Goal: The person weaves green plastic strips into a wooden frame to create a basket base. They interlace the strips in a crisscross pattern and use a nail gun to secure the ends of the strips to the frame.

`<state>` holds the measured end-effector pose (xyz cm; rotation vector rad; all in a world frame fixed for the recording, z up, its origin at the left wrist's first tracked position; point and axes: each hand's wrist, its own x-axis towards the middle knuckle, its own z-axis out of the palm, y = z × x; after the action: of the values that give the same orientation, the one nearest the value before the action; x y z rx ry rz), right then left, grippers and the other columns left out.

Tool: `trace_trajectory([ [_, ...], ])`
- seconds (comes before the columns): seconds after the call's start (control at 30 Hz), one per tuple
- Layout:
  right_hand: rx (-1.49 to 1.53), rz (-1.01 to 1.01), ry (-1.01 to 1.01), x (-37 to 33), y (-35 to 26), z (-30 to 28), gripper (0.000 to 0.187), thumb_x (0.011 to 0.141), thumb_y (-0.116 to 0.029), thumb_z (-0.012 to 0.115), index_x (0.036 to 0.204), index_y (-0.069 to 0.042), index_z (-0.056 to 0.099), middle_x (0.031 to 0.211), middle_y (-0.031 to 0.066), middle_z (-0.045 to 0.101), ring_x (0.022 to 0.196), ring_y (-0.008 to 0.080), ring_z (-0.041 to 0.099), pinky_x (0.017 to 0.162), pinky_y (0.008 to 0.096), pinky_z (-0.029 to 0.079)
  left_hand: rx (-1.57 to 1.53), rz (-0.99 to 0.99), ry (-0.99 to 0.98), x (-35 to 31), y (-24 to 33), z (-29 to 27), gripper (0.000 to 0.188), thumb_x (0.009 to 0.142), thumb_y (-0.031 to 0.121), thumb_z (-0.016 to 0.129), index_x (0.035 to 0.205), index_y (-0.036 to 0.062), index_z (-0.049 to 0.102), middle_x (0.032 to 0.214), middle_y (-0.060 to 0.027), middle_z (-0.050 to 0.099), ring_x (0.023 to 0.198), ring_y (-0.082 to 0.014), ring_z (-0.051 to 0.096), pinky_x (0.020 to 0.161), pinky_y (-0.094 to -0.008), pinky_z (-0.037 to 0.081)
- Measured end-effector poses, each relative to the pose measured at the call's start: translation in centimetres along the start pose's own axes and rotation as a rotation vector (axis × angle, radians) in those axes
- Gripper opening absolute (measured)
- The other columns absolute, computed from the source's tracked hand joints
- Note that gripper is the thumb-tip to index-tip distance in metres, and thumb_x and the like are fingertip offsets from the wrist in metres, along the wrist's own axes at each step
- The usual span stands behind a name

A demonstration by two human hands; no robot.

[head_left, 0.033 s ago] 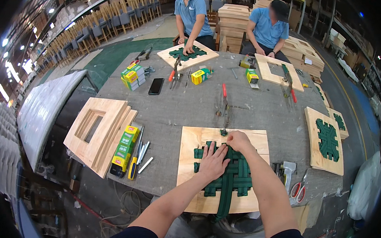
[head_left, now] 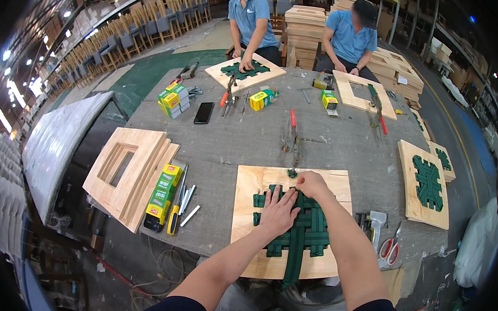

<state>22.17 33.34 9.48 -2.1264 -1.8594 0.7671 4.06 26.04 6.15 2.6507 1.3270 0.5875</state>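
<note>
A pale wooden panel (head_left: pixel 246 251) lies on the table in front of me, its middle covered by interlaced dark green webbing straps (head_left: pixel 315 238). My left hand (head_left: pixel 278 212) rests flat on the weave with its fingers spread. At the weave's far edge, my right hand (head_left: pixel 311 184) is closed, fingertips pinching the end of a green webbing strap beside my left fingertips. One long loose strap (head_left: pixel 293 265) hangs down over the panel's near edge. Just beyond the panel lies a red-handled clamp-like tool (head_left: pixel 295 138), its tip by a small green scrap.
Framed panels (head_left: pixel 98 176), a green-yellow box (head_left: pixel 164 190) and a yellow-handled screwdriver (head_left: pixel 173 219) are at left. On the right lie scissors (head_left: pixel 390 250), a stapler-like metal tool (head_left: pixel 377 224) and a woven panel (head_left: pixel 405 180). Two people in blue shirts (head_left: pixel 255 15) work across the table.
</note>
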Motion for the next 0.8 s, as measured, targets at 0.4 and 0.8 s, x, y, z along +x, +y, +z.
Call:
trace_trajectory([
  [0.4, 0.099, -0.017, -0.046, 1.5, 0.9, 0.1, 0.018, 0.084, -0.021, 0.074, 0.097, -0.008, 0.078, 0.091, 0.0152, 0.076, 0.086, 0.0281, 0.072, 0.079, 0.0401, 0.057, 0.004, -0.055, -0.036, 0.3, -0.6, -0.3, 0.055, 0.105, 0.042, 0.047, 0.152, 0.0137, 0.046, 0.16, -0.0032, 0.041, 0.15, -0.0432, 0.03, 0.122, -0.0621, 0.022],
  [0.8, 0.096, -0.047, 0.012, 0.2, 1.8, 0.0, 0.018, 0.081, -0.022, 0.081, 0.089, -0.007, 0.076, 0.089, 0.0139, 0.075, 0.085, 0.03, 0.072, 0.076, 0.0425, 0.056, -0.009, -0.063, -0.042, 0.4, 0.0, -0.3, 0.055, 0.104, 0.042, 0.047, 0.152, 0.015, 0.047, 0.161, -0.002, 0.04, 0.15, -0.0427, 0.03, 0.122, -0.0629, 0.021],
])
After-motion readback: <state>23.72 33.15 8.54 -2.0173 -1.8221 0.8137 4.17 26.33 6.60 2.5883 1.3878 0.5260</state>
